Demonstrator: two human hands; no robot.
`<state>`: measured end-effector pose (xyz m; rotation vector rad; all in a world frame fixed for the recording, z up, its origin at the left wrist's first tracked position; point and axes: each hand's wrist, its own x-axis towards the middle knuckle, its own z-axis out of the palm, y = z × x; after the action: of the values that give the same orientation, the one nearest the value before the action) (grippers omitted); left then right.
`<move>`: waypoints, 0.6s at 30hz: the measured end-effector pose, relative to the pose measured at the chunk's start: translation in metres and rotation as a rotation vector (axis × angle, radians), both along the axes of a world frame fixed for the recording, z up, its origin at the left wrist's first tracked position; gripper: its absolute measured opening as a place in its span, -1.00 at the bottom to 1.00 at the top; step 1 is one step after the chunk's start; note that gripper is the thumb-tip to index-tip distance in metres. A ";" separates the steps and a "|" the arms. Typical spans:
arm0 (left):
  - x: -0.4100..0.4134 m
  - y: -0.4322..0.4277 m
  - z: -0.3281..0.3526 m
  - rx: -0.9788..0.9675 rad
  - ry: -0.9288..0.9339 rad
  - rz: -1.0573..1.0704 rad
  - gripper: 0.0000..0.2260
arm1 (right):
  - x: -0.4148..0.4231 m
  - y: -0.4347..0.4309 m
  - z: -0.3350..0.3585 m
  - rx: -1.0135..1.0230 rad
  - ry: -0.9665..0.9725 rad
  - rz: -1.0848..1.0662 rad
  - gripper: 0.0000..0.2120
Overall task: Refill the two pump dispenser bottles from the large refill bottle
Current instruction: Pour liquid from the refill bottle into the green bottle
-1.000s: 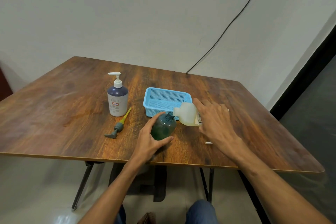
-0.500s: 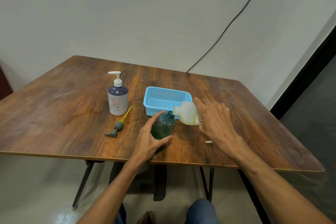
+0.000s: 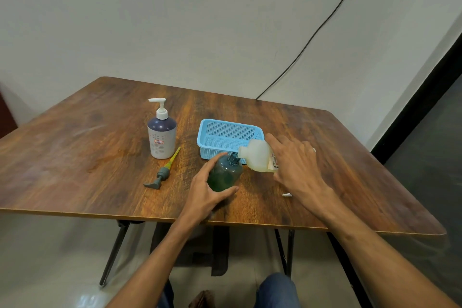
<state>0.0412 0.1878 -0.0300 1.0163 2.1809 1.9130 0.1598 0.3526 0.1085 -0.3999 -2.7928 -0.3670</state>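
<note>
The fingers [image 3: 215, 160] of the left hand [image 3: 203, 192] are curled round the green dispenser bottle [image 3: 226, 175], forefinger over its shoulder and thumb across its lower front, steadying it upright. The right hand [image 3: 297, 167] has its fingers [image 3: 272, 141] wrapped over the large refill bottle [image 3: 257, 157], which is tipped on its side. The refill bottle's mouth is right at the green bottle's open neck. Whether liquid is passing cannot be made out.

The green bottle stands toward the near edge of the tabletop [image 3: 75, 157], roughly midway along it and just in front of the blue basket [image 3: 207, 144]. Its loose pump [image 3: 162, 174] lies flat on the wood to the left. Beyond that, nearer the middle of the tabletop, the white dispenser bottle [image 3: 162, 137] stands upright with its pump head screwed on. A small white piece [image 3: 287, 194] lies by the right wrist near the near edge. It may be the refill bottle's cap, though it is too small to tell.

By my reading, the task is in its first half. One dispenser is opened and being filled, and its body looks dark green most of the way up, but the true level is hard to judge. After this pour, the green bottle's pump has to go back on. The white bottle then needs opening, filling and closing, and it looks untouched so far.
</note>
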 end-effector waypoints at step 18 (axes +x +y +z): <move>-0.001 0.000 -0.003 -0.006 0.016 0.000 -0.23 | 0.000 0.001 -0.003 0.006 0.012 0.000 -0.22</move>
<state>0.0402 0.1879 -0.0328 1.0339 2.1942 1.9036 0.1597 0.3533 0.1054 -0.4001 -2.7789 -0.3718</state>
